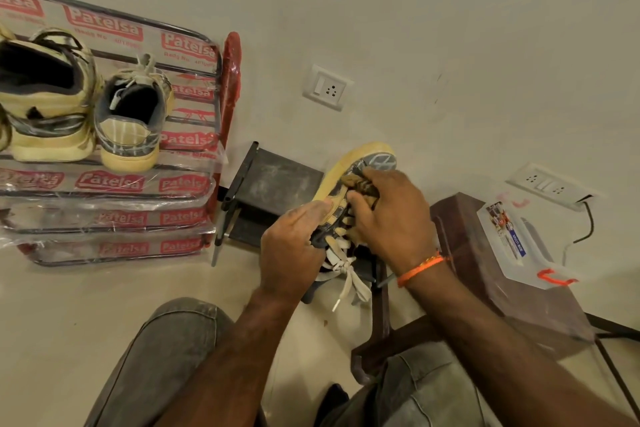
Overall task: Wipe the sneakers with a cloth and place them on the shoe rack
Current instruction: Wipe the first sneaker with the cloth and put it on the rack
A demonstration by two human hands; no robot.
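Nearest, the left hand (294,246) curled its fingers round the side of a cream-and-grey laced canvas sneaker (349,191), toe tilted up and away. The right hand (391,215) bunched a brown cloth (360,184) against the sneaker's upper, fingers curled over it. To the right, a clear plastic box with a red latch (519,246) lay on a dark brown wooden stool (485,288); its contents could not be made out. Far left, a plastic-wrapped metal shoe rack (156,191) held two more cream sneakers (135,118) on its top shelf.
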